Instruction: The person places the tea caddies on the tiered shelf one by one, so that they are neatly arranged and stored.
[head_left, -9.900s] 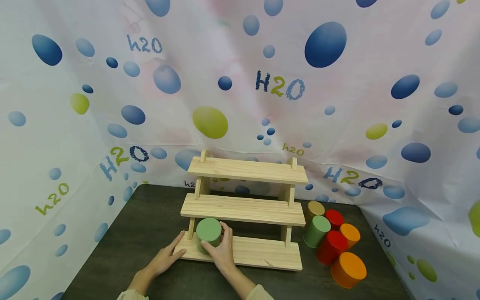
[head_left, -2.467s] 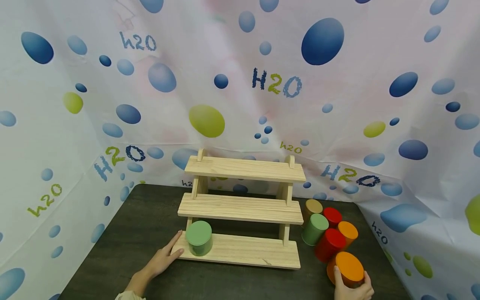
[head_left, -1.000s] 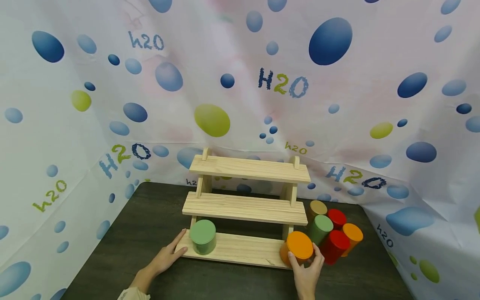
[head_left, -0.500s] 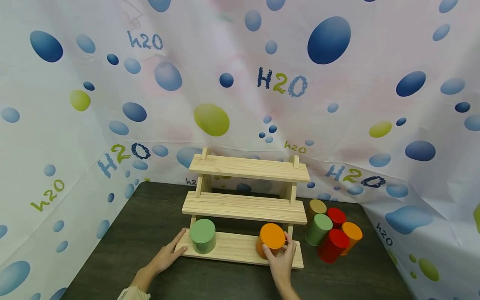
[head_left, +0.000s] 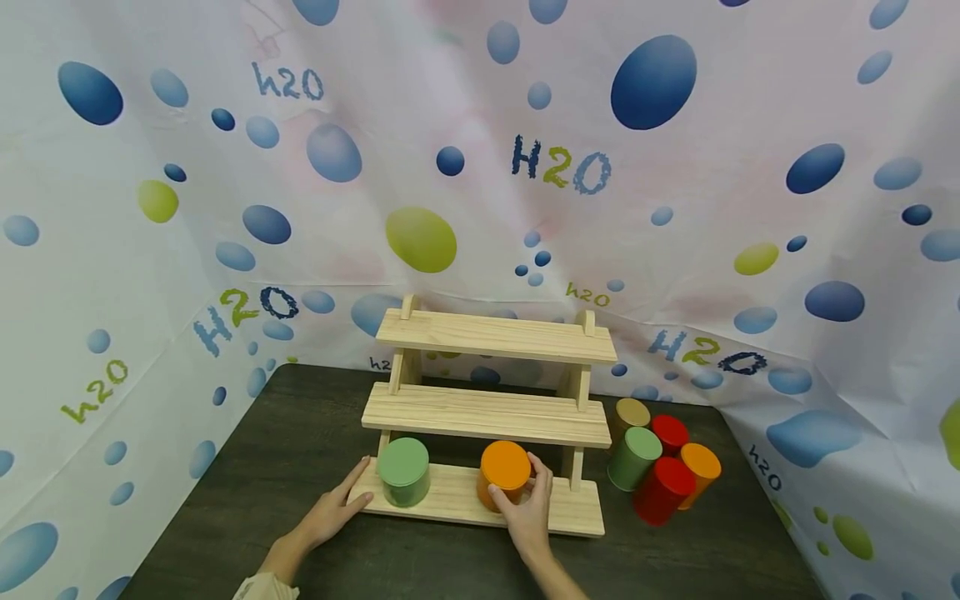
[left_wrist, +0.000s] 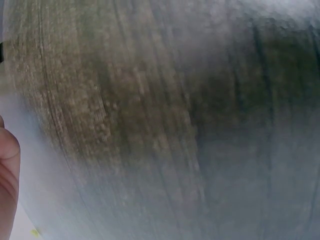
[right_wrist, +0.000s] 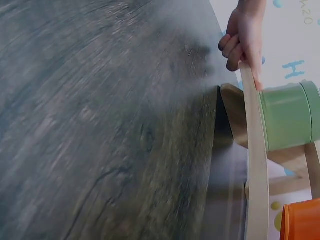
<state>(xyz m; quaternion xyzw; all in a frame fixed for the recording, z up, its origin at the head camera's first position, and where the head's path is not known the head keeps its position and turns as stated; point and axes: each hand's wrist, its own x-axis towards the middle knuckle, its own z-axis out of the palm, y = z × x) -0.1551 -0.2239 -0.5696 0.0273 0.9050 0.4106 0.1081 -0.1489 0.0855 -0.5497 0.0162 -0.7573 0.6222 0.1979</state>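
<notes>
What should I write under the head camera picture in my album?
Left hand holding the wooden shelf, right hand gripping an orange canister beside a green canister.

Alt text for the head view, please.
A person's right grip holds an orange canister over the bottom shelf of a three-tier wooden rack, right of a green canister; the left grip holds that shelf's left end. Five more canisters stand at right.

A pale, creased backdrop sheet (head_left: 480,200) fills the upper part of the head view, printed with blue and yellow-green spots. Near the top right sits a large dark blue spot (head_left: 653,82); a big yellow-green spot (head_left: 421,240) lies near the middle, below and left of multicoloured "H2O" lettering (head_left: 561,167). A dark, streaked tabletop (head_left: 420,571) spans the lower part.
</notes>
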